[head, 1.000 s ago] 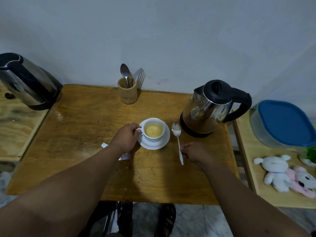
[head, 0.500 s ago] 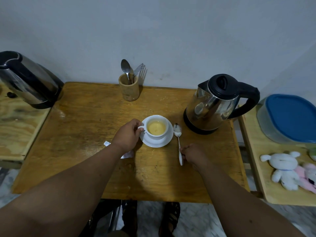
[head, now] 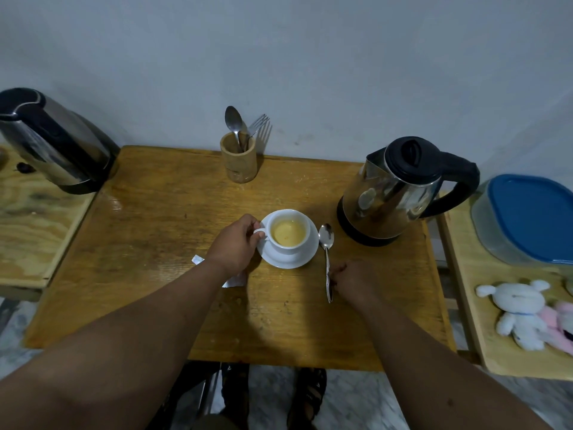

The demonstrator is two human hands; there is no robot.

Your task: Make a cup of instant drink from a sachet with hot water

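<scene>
A white cup (head: 290,234) holding pale yellow drink stands on a white saucer (head: 288,259) in the middle of the wooden table (head: 155,243). My left hand (head: 237,245) grips the cup's handle from the left. A metal spoon (head: 327,259) lies flat on the table just right of the saucer, bowl pointing away. My right hand (head: 353,280) rests at the spoon's handle, fingertips touching it. A torn white sachet (head: 232,280) lies partly hidden under my left wrist. A steel kettle (head: 393,190) with a black lid and handle stands to the right.
A bamboo holder (head: 238,161) with a spoon and fork stands at the back by the wall. A second steel kettle (head: 52,141) sits at the far left. On the right side table lie a blue-lidded container (head: 527,218) and plush toys (head: 524,311).
Both hands hold nearly the same places; the spoon stays flat on the table. Only the camera view has shifted slightly.
</scene>
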